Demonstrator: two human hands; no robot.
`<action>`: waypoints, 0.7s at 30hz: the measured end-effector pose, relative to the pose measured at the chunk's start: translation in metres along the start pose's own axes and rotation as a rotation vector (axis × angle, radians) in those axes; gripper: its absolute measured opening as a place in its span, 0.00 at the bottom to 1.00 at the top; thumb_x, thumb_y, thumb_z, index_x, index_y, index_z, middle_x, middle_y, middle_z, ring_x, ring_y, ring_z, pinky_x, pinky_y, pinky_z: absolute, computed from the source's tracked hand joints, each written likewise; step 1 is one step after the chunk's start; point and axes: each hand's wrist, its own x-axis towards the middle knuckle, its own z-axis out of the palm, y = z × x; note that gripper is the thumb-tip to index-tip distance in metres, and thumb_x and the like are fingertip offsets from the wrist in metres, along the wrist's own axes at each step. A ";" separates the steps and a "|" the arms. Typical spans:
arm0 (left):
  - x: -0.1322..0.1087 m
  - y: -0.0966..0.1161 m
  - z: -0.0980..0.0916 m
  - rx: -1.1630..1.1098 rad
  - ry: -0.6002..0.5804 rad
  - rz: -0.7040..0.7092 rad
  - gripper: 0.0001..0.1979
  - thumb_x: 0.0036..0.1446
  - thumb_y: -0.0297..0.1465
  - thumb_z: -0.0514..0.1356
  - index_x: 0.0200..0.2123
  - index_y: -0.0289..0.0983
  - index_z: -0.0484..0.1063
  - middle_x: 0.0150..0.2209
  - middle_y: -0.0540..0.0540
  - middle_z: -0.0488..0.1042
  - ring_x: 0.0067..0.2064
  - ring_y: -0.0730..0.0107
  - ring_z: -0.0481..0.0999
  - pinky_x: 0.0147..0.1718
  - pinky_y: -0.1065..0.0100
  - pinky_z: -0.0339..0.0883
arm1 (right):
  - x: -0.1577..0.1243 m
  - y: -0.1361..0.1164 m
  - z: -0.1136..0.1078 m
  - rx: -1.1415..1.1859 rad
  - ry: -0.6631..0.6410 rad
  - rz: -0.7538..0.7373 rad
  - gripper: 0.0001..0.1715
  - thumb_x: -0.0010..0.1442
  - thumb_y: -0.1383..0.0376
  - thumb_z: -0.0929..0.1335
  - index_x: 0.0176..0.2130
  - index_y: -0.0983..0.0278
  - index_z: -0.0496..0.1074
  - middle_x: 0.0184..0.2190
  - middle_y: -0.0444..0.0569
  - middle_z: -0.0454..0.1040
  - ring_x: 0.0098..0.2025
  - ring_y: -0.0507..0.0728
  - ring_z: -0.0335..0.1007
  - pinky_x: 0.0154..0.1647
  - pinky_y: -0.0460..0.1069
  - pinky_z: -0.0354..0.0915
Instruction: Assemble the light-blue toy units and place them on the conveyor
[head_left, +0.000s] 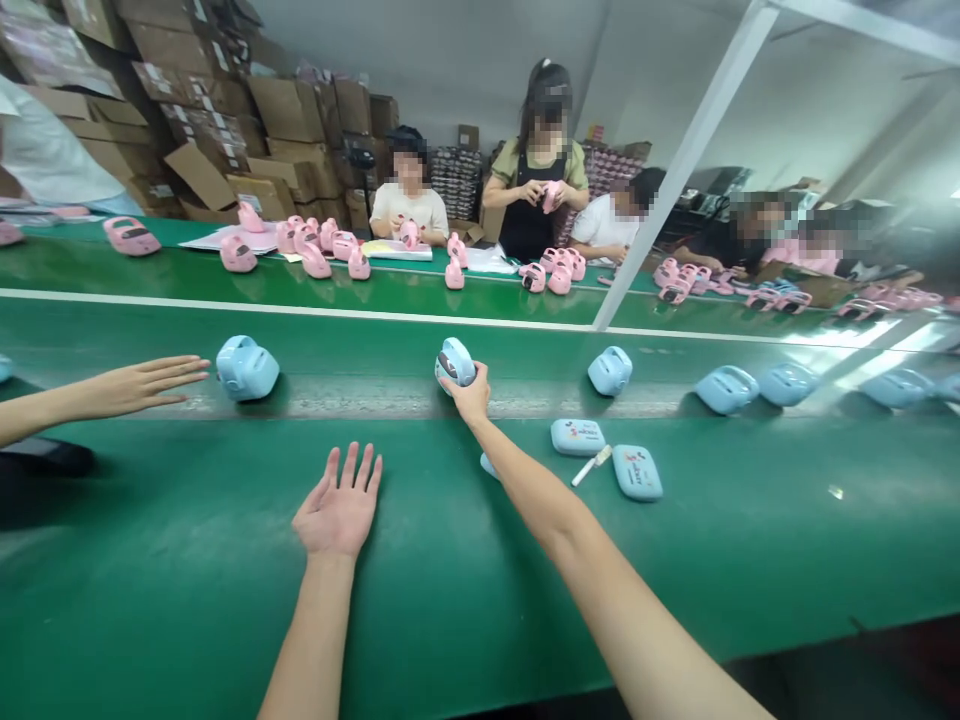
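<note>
My right hand [471, 396] reaches forward and grips a light blue plastic case [454, 364] by its right side, over the conveyor belt. My left hand [339, 505] is palm up above the green table [187, 600], fingers spread, holding nothing. Right of my right forearm lie a blue lid with a printed picture [577, 437], a second printed lid [637, 473] and a small white stick-like item [592, 466] between them. Part of another blue piece [488, 465] shows from behind my right forearm.
Another person's hand [161, 383] reaches in from the left beside a blue case [247, 369]. More blue cases [611, 371] stand on the belt to the right. A slanted metal post [686, 165] rises behind. Across the belt, people handle pink cases [313, 259].
</note>
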 end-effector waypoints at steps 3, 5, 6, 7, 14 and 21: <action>-0.001 0.000 0.003 0.005 0.017 -0.003 0.17 0.51 0.27 0.59 0.46 0.39 0.75 0.58 0.41 0.75 0.63 0.52 0.72 0.64 0.49 0.63 | 0.014 0.015 -0.007 -0.118 -0.089 -0.046 0.42 0.48 0.56 0.76 0.57 0.63 0.60 0.49 0.56 0.77 0.50 0.61 0.76 0.53 0.54 0.70; -0.003 0.001 0.006 0.011 0.038 -0.006 0.17 0.51 0.27 0.59 0.45 0.39 0.75 0.56 0.41 0.76 0.61 0.52 0.73 0.63 0.51 0.65 | 0.018 0.025 -0.013 -0.139 -0.149 -0.086 0.43 0.47 0.59 0.77 0.58 0.64 0.61 0.48 0.56 0.78 0.49 0.62 0.77 0.51 0.54 0.70; -0.005 0.001 0.008 0.014 0.045 -0.009 0.16 0.51 0.27 0.59 0.45 0.39 0.75 0.56 0.41 0.76 0.61 0.53 0.74 0.62 0.51 0.66 | 0.020 0.029 -0.018 -0.155 -0.180 -0.113 0.43 0.46 0.61 0.77 0.58 0.64 0.62 0.49 0.56 0.78 0.49 0.62 0.77 0.52 0.54 0.70; -0.006 0.001 0.010 0.019 0.051 -0.010 0.16 0.51 0.27 0.58 0.45 0.38 0.75 0.55 0.40 0.77 0.59 0.53 0.75 0.61 0.52 0.68 | 0.024 0.032 -0.023 -0.171 -0.208 -0.144 0.44 0.45 0.63 0.77 0.59 0.64 0.63 0.51 0.55 0.78 0.50 0.61 0.77 0.53 0.54 0.70; 0.001 0.006 0.012 0.000 0.091 -0.049 0.14 0.43 0.21 0.58 0.36 0.36 0.72 0.25 0.49 0.71 0.29 0.72 0.76 0.37 0.66 0.77 | 0.087 0.044 -0.133 -0.367 -0.033 -0.224 0.33 0.49 0.69 0.72 0.56 0.64 0.73 0.67 0.57 0.63 0.70 0.63 0.56 0.70 0.56 0.52; 0.006 0.006 0.011 -0.004 0.033 -0.060 0.11 0.38 0.18 0.58 0.28 0.35 0.66 0.20 0.54 0.60 0.22 0.79 0.65 0.26 0.74 0.71 | 0.116 0.059 -0.262 -0.508 0.268 0.114 0.16 0.56 0.71 0.69 0.45 0.68 0.77 0.59 0.68 0.68 0.66 0.70 0.60 0.65 0.64 0.57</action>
